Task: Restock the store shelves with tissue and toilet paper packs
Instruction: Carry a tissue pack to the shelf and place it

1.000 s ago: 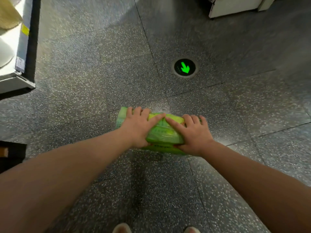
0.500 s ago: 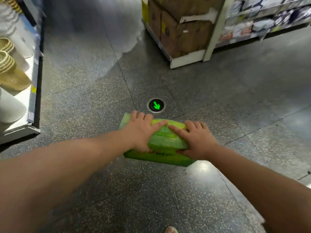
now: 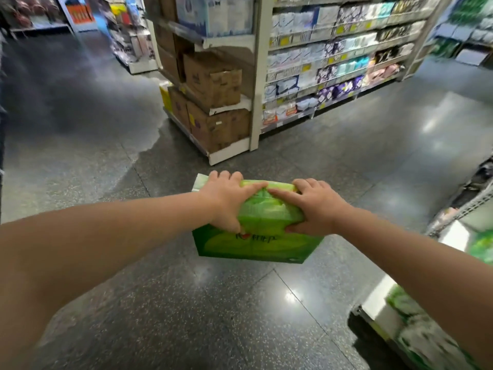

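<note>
A green plastic-wrapped tissue pack (image 3: 256, 244) hangs in the air in front of me, above the dark speckled floor. My left hand (image 3: 226, 201) grips its top left, fingers curled over the far edge and thumb on the near face. My right hand (image 3: 314, 206) grips the top right the same way. Both arms are stretched forward. A shelf (image 3: 453, 236) at the right edge holds more green packs (image 3: 416, 332), blurred.
Ahead stands an end-of-aisle rack with brown cardboard boxes (image 3: 213, 81). To its right a long shelf unit (image 3: 333, 57) is filled with tissue and paper packs. More shelving (image 3: 128, 30) lies far back left. Open polished floor (image 3: 80, 129) stretches between.
The view has swung up from the floor to the aisle. The pack has risen with both hands still gripping it, and a shelf with green packs has come into view at right.
</note>
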